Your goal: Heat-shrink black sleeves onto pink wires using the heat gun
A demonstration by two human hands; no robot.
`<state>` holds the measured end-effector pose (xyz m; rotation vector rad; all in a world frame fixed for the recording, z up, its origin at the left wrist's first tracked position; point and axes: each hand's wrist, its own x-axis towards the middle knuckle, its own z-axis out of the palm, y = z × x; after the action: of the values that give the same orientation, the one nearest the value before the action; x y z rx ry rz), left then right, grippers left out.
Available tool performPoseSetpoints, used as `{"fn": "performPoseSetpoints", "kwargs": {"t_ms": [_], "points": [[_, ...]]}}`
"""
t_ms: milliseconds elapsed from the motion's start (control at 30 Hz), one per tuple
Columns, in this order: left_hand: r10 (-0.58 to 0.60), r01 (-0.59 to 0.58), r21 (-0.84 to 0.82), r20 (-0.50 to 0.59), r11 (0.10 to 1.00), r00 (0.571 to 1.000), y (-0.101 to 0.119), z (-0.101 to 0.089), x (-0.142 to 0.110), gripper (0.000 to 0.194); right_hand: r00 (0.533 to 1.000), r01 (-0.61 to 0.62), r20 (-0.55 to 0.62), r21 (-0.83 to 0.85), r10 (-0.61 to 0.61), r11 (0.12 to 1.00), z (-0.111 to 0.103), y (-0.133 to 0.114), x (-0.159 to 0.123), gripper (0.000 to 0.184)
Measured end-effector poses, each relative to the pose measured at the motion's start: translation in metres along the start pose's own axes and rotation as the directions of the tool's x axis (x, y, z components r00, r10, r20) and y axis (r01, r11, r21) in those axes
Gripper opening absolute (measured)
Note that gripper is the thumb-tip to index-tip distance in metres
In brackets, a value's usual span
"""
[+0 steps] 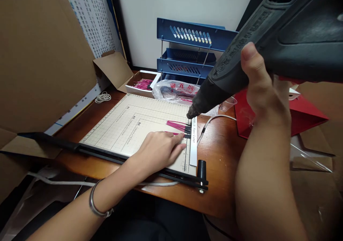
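Note:
My right hand (265,76) is wrapped round a dark heat gun (230,74), whose nozzle slants down to the left, just above a row of pink wires (175,125) with black sleeved ends. These wires lie side by side on the cream board of a paper cutter (112,126), their black ends by its white edge strip. My left hand (160,149) rests palm down on the board, index finger stretched onto the nearest wires and thumb apart from it. Part of those wires is hidden under the fingers.
Behind the board stand a small box of pink wires (143,83), a clear plastic bag (177,91) and a blue tray rack (187,65). A red paper bag (305,108) is at right. The cutter's black handle (201,169) is at the front; a white cable (219,116) crosses the table.

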<state>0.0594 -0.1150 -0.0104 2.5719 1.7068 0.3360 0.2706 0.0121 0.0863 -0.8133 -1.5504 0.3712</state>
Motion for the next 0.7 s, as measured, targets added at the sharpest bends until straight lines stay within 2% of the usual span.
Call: {"fn": "performPoseSetpoints", "kwargs": {"t_ms": [167, 267, 400, 467, 533, 700], "points": [[-0.023, 0.024, 0.006, -0.039, 1.0, 0.999, 0.005, -0.001, -0.002, 0.038, 0.999, 0.038, -0.006, -0.017, -0.038, 0.999, -0.002, 0.001, 0.0, 0.064], [-0.007, 0.007, 0.006, -0.07, 1.0, 0.997, 0.008, 0.001, -0.003, 0.034, 0.999, 0.018, -0.032, -0.003, -0.018, 1.0, -0.005, 0.0, 0.0, 0.066], [-0.037, 0.036, -0.008, -0.249, 0.999, 0.968, 0.005, 0.002, -0.003, 0.03, 0.998, -0.042, -0.056, 0.017, 0.042, 0.999, -0.008, 0.0, 0.0, 0.069], [-0.074, 0.083, 0.017, -0.296, 0.996, 0.952, 0.003, 0.001, -0.003, 0.026, 0.993, -0.052, -0.104, 0.033, 0.055, 0.998, -0.008, 0.002, 0.002, 0.069], [-0.101, 0.124, 0.062, -0.282, 0.99, 0.954, 0.0, 0.0, -0.002, 0.021, 0.983, -0.041, -0.179, 0.068, 0.052, 0.997, -0.007, 0.007, 0.006, 0.07], [-0.18, 0.21, 0.096, -0.256, 0.973, 0.95, -0.006, 0.004, 0.004, 0.019, 0.938, 0.105, -0.344, 0.159, -0.044, 0.982, -0.01, 0.023, 0.017, 0.078]]}}
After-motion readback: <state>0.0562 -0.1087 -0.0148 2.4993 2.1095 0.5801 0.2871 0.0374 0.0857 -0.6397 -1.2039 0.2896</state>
